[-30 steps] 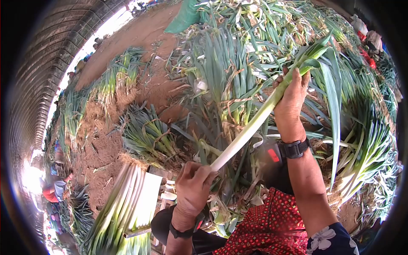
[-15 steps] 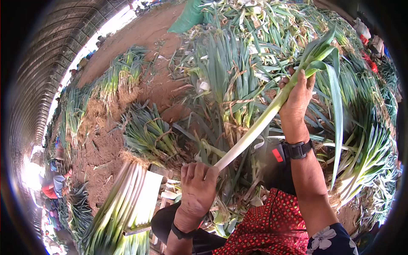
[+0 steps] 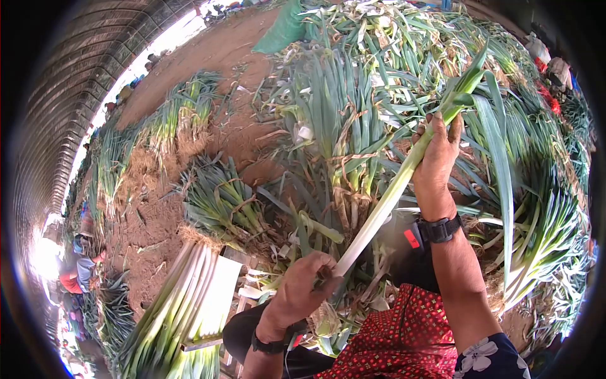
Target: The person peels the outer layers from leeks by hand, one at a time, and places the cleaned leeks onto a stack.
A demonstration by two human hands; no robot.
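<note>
A single leek (image 3: 394, 186) slants across the middle, its white end low and its green leaves high on the right. My right hand (image 3: 437, 151) is wrapped round its upper stalk, where the leaves begin. At the white root end, my left hand (image 3: 306, 285) has its fingers curled close to the tip; whether they grip it or something small is hard to tell. Below and left, a bundle of cleaned leeks (image 3: 170, 297) lies with its roots toward the top, beside a white board (image 3: 218, 294).
Bundled leeks with roots (image 3: 224, 196) lie on the brown soil (image 3: 148, 237) at the left. A large leek pile (image 3: 341, 101) fills the centre and top. More leeks (image 3: 536, 252) lie at the right. A green sack (image 3: 281, 28) stands at the top. A person (image 3: 82, 273) is at the far left.
The leek's white end has moved down and slightly right, so the leek stands steeper. My left hand has shifted down and right, and its fingers have changed shape.
</note>
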